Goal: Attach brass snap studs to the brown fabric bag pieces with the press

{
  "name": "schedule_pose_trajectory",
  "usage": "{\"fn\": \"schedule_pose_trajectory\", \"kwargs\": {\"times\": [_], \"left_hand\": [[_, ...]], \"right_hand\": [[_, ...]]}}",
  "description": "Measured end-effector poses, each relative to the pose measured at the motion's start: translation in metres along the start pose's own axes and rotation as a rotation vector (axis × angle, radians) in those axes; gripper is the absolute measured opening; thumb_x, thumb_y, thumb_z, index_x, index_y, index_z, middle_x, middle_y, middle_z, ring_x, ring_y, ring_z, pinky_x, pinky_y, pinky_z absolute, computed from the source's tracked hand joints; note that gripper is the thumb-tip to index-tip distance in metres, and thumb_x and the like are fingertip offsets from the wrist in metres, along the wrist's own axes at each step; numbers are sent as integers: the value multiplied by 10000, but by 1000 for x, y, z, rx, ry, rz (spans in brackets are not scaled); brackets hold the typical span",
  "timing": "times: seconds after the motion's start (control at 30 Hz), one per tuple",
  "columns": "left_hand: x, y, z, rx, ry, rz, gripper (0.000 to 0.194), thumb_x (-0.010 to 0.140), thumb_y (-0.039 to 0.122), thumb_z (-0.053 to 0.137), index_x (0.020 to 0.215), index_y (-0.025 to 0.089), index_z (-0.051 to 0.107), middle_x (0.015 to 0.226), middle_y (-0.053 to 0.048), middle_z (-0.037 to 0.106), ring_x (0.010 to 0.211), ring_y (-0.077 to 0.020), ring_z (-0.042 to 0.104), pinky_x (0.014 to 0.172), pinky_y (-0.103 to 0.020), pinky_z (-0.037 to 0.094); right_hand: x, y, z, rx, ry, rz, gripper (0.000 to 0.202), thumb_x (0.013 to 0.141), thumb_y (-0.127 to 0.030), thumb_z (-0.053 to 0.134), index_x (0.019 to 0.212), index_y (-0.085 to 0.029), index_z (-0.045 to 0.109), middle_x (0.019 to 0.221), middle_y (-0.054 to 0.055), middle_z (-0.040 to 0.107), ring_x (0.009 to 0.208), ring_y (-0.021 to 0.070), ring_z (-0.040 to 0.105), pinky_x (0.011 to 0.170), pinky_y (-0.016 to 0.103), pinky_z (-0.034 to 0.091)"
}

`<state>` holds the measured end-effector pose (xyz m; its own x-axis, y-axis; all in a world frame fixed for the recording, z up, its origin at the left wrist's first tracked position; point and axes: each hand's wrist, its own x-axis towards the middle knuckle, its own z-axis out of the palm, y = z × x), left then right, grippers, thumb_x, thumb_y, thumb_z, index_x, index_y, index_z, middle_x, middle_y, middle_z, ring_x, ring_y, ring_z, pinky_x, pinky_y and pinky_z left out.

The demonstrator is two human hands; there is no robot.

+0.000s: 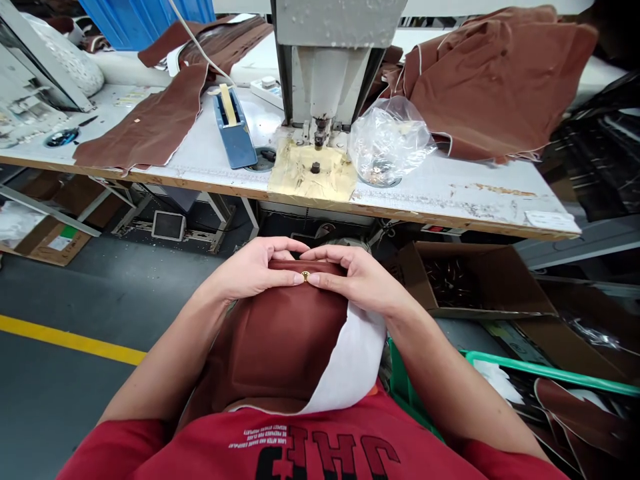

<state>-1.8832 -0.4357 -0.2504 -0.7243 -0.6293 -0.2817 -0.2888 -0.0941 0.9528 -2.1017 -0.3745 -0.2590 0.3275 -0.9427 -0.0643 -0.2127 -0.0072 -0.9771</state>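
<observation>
A brown fabric piece (280, 340) with a white underside lies over my lap, its top edge raised between my hands. My left hand (253, 270) pinches that edge from the left, thumb in front and fingers behind. From the right, my right hand (355, 277) grips it the same way. Both thumb tips meet at a small round gold-coloured metal fastener (305, 275) on the fabric near the edge. What the fingers behind the fabric touch is hidden.
Ahead stands a press machine (323, 87) on a white worktable (440, 200). A blue tape dispenser (235, 133), a clear plastic bag (393, 140) and brown fabric pieces (500, 80) lie around it. A cardboard box (495, 310) and a green crate (550, 373) stand at right.
</observation>
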Motion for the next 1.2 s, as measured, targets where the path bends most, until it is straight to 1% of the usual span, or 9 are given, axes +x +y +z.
{"fn": "schedule_pose_trajectory", "kwargs": {"times": [0.17, 0.3, 0.43, 0.63, 0.83, 0.97, 1.03, 1.1, 1.2], "left_hand": [[1, -4, 0, -8, 19, 6, 498, 804, 345, 770, 1248, 173, 628, 926, -58, 742, 814, -182, 690, 729, -281, 522], [2, -6, 0, -7, 10, 6, 488, 811, 339, 763, 1251, 181, 625, 969, -68, 751, 864, -197, 704, 776, -307, 538], [2, -5, 1, 14, 18, 10, 467, 813, 334, 753, 1242, 190, 632, 990, -66, 754, 907, -213, 712, 809, -325, 548], [3, -5, 1, 29, 36, -6, 461, 801, 333, 757, 1223, 181, 646, 973, -70, 763, 881, -216, 719, 788, -318, 552], [4, -7, 2, 47, 32, 5, 471, 810, 349, 745, 1234, 173, 641, 961, -71, 762, 892, -225, 721, 793, -329, 553], [4, -7, -4, 119, 2, 16, 506, 814, 352, 735, 1272, 175, 613, 986, -68, 759, 910, -230, 717, 776, -318, 550], [3, -6, -9, 162, -24, 15, 549, 802, 349, 745, 1299, 176, 588, 1006, -67, 757, 915, -230, 714, 760, -307, 547], [2, -4, -14, 190, -34, 10, 566, 797, 342, 746, 1310, 175, 574, 1012, -66, 755, 918, -230, 712, 751, -300, 543], [2, -2, -19, 207, -36, -11, 554, 796, 330, 740, 1301, 172, 577, 992, -64, 755, 909, -232, 713, 737, -300, 542]], "right_hand": [[1, 3, -1, 15, -6, 12, 357, 828, -247, 706, 1184, -211, 709, 1146, 46, 739, 1043, 218, 679, 898, 333, 516], [1, 5, -1, 23, -31, 4, 364, 843, -259, 698, 1203, -203, 699, 1173, 54, 729, 1067, 222, 673, 921, 342, 511], [2, 6, 0, 41, -13, 9, 372, 839, -270, 709, 1206, -207, 694, 1174, 48, 731, 1068, 213, 674, 931, 331, 507], [3, 8, 2, 35, 18, 29, 372, 811, -228, 717, 1181, -195, 706, 1156, 43, 740, 1060, 219, 681, 915, 325, 510], [4, 10, 3, 31, 18, 49, 375, 809, -235, 725, 1182, -200, 709, 1135, 34, 750, 1069, 224, 685, 932, 336, 513], [5, 11, -7, -6, -70, 43, 423, 833, -268, 713, 1251, -207, 680, 1208, 40, 725, 1108, 225, 676, 965, 347, 517], [6, 11, -13, -45, -104, 47, 454, 833, -258, 711, 1282, -208, 661, 1249, 46, 707, 1138, 230, 666, 987, 356, 515], [8, 11, -18, -68, -98, 55, 463, 828, -226, 703, 1289, -212, 656, 1251, 46, 707, 1148, 232, 664, 1000, 365, 516], [12, 11, -19, -42, -91, 57, 456, 826, -201, 687, 1281, -217, 660, 1219, 41, 722, 1138, 233, 672, 1001, 379, 524]]}}
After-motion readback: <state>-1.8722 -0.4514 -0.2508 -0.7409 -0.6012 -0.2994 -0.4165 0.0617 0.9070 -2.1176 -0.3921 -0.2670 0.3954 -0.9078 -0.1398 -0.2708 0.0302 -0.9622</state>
